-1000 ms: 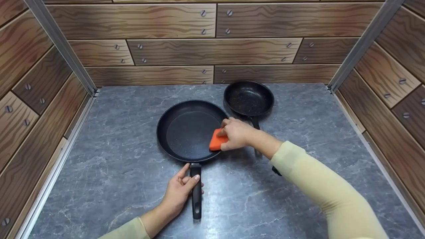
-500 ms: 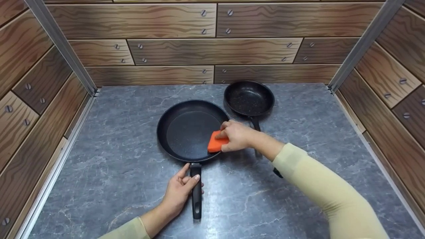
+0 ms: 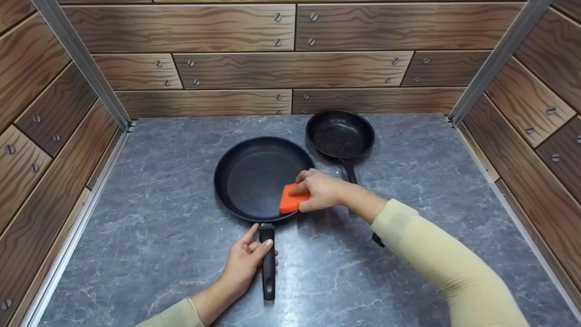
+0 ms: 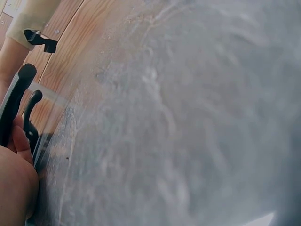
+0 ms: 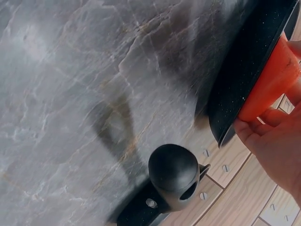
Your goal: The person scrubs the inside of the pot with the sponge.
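Observation:
A large black frying pan (image 3: 254, 181) sits mid-table in the head view, its handle (image 3: 268, 277) pointing toward me. My left hand (image 3: 245, 261) grips that handle close to the pan, thumb on top. In the left wrist view the dark handle (image 4: 16, 96) rises beside the fingers at the left edge. An orange sponge (image 3: 291, 200) is pinched by my right hand (image 3: 322, 190) at the pan's lower right inner wall. From the right wrist view, the sponge (image 5: 273, 80) lies against the pan's rim, with the fingertips right at that rim.
A smaller speckled black frying pan (image 3: 340, 135) stands behind and right, its handle (image 3: 349, 171) running under my right forearm. The grey marbled table (image 3: 150, 204) is enclosed by wood-patterned walls (image 3: 290, 68) at the back and both sides.
My right hand has slid the sponge a little down and to the left along the large pan's inner edge. My left hand keeps its grip on the handle, and both pans stay put.

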A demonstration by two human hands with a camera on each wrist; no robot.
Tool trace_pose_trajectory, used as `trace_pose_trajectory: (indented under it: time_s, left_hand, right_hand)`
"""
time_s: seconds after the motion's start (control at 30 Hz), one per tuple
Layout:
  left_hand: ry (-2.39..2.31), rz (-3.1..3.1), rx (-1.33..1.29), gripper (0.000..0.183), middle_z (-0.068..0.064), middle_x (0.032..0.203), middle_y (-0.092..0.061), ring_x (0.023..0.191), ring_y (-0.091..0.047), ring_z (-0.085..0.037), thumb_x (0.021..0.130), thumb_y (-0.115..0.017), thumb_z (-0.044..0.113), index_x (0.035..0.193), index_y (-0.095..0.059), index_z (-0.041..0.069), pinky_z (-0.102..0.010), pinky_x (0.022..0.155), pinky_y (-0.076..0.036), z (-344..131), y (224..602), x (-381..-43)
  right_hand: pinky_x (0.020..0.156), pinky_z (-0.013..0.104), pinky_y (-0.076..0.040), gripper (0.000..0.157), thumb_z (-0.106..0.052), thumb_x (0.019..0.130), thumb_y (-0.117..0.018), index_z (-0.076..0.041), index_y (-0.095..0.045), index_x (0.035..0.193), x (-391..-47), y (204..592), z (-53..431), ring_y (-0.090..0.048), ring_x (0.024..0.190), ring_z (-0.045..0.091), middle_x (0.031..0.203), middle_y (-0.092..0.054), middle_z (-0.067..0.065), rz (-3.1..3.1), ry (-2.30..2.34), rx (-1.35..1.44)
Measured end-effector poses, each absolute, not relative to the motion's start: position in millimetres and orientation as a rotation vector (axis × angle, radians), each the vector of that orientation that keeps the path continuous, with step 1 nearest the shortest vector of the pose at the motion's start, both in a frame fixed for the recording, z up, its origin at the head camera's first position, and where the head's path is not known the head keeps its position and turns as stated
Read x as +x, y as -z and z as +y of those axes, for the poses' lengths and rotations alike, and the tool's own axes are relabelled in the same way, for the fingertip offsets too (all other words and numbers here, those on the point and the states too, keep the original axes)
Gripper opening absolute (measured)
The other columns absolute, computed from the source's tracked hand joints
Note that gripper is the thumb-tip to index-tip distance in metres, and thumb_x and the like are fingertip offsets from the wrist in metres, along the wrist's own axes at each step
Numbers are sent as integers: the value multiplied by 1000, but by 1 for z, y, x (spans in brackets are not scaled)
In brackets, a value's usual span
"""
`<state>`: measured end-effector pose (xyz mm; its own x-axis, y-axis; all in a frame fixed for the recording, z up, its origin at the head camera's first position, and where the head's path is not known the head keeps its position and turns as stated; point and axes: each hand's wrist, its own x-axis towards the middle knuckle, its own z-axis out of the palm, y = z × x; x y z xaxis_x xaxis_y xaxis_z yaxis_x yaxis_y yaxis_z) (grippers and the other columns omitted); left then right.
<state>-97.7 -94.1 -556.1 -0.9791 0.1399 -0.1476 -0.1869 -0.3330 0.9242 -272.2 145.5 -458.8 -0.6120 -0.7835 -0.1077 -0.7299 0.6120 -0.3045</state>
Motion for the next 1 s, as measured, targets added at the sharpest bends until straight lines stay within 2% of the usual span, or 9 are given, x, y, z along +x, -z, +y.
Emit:
trace_pose_trajectory:
  time_s: [0.33,0.63,1.0]
  left_hand:
    - [-2404,1695,-65,87,-15,87,-76,66,-75,-19,103,-68,8,165,-10,-11,-35,70,-65,-94,556,-98]
    - [-2415,1683,-51,86,-12,85,-75,67,-74,-17,104,-67,6,164,-10,-11,-30,68,-64,-94,557,-98]
    - [-2416,1667,-43,86,-10,84,-75,66,-74,-17,104,-66,5,164,-7,-13,-31,67,-64,-94,557,-98]
  right_hand:
    - [109,48,-48,53,-34,85,-73,-17,-75,136,-266,461,138,-56,126,37,138,-62,17,2535,461,-1215]
    - [108,49,-49,55,-35,86,-71,-18,-74,138,-261,468,124,-61,124,38,137,-64,18,2459,551,-1245]
    - [109,44,-51,56,-40,89,-71,-18,-72,140,-255,474,101,-64,124,34,137,-67,17,2391,638,-1265]
